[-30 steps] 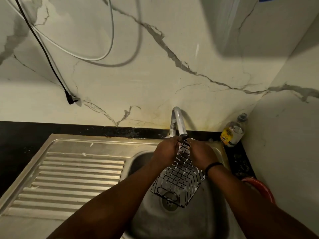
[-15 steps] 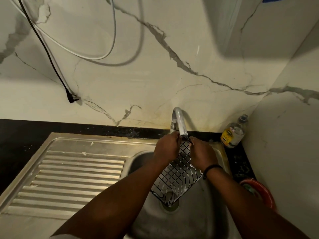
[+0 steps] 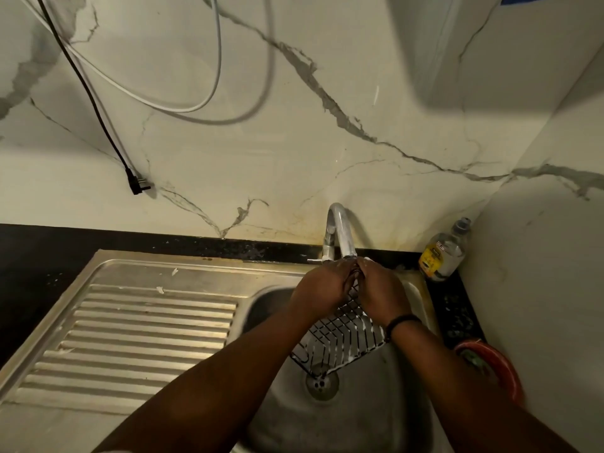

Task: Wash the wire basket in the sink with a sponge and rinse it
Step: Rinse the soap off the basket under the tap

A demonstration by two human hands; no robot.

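Note:
A black wire basket (image 3: 340, 338) with white suds on it hangs tilted over the steel sink bowl (image 3: 359, 416), its lower end just above the drain (image 3: 322, 384). My left hand (image 3: 322, 287) and my right hand (image 3: 379, 291) both grip its upper end, close together right under the spout of the tap (image 3: 341, 233). No sponge shows in view. Whether water runs from the spout I cannot tell.
A ribbed steel draining board (image 3: 143, 335) lies left of the bowl. A clear bottle with a yellow label (image 3: 444, 253) stands in the back right corner. A red round container (image 3: 490, 364) sits at the right. Cables (image 3: 98, 106) hang on the marble wall.
The basket has swung from hanging steeply to lying flatter, its lower end lifted nearer the drain's far side. Both hands moved a little up and closer under the spout.

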